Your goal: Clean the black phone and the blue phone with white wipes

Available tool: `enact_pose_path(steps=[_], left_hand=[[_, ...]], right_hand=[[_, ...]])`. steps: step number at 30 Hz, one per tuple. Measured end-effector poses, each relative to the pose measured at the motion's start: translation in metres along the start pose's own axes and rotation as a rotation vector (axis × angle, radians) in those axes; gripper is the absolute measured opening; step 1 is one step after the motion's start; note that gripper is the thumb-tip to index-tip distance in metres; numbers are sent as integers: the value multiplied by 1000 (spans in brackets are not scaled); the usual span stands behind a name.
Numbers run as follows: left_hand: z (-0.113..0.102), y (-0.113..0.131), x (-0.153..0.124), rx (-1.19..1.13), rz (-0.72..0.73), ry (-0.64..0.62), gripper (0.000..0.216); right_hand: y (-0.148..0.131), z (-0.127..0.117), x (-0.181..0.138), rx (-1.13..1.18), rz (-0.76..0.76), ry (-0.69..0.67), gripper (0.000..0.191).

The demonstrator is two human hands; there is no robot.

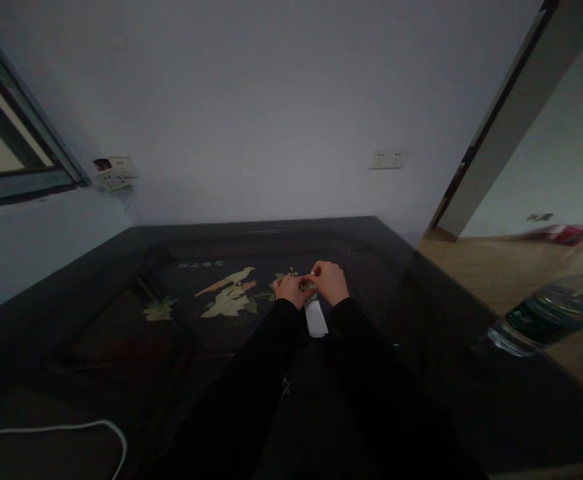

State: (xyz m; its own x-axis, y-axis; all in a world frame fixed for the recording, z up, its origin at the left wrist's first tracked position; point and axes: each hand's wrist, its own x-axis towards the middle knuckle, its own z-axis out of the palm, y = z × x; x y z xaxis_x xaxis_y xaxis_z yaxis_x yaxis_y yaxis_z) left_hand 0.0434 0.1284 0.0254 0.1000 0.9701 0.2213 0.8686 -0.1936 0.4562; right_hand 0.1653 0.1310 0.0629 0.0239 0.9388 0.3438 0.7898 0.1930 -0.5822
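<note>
Your left hand [290, 291] and right hand [330, 283] meet, fingertips pinched narrow; can't tell what's between them. White strip [316, 319] at six o'clock from your fingers, over the dark table [511, 413]. Risks: a dragging sleeve [256, 373] could shift the strip; reaching wide towards three o'clock might knock the bottle [546, 320].

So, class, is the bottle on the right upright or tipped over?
Upright, it seems: the bottle rests base-down on the table; its slant, like that of the door frame, suggests lens distortion.
</note>
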Motion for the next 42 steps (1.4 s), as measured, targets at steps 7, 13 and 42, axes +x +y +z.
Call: enact_pose_path(steps=[7, 13, 42], left_hand=[[-5, 1, -1, 6, -5, -35, 35], [-7, 3, -2, 5, -13, -40, 36], [-5, 4, 0, -70, 19, -42, 31]], right_hand=[[12, 0, 5, 138, -21, -91, 16], [14, -1, 3, 137, -18, -58, 10], [5, -45, -56, 547, -41, 45, 22]])
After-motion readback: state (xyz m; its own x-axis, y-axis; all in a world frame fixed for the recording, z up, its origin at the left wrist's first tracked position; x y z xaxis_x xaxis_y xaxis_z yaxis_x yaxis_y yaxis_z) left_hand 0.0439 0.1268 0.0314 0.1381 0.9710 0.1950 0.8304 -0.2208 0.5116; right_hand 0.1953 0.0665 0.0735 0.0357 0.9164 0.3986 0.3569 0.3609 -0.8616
